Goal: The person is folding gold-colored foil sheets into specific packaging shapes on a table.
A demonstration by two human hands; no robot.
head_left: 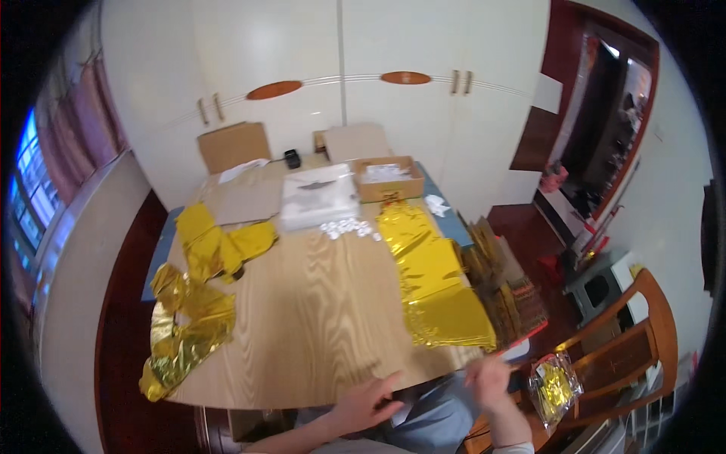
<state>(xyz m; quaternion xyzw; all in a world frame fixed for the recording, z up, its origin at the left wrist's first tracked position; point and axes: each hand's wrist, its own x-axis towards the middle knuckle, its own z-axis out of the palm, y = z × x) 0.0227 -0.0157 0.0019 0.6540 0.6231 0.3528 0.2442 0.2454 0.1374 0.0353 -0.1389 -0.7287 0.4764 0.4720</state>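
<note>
The head view shows crumpled gold film [208,314] at the left of the bench [318,318], below a folded gold piece [200,238]. Small white pieces [348,228] lie at upper centre. At lower centre, the left hand [369,402] has a released grip, fingers spread, near the bench edge. The gold sheet [431,272] lies right of centre, its lower end near the right hand [490,380]; those fingers curl, and I cannot tell whether that grip holds anything. Such thin sheet probably creases easily, so flat fingers and light, even pressure should suit it. A bagged gold bundle [556,387] rests at lower right.
</note>
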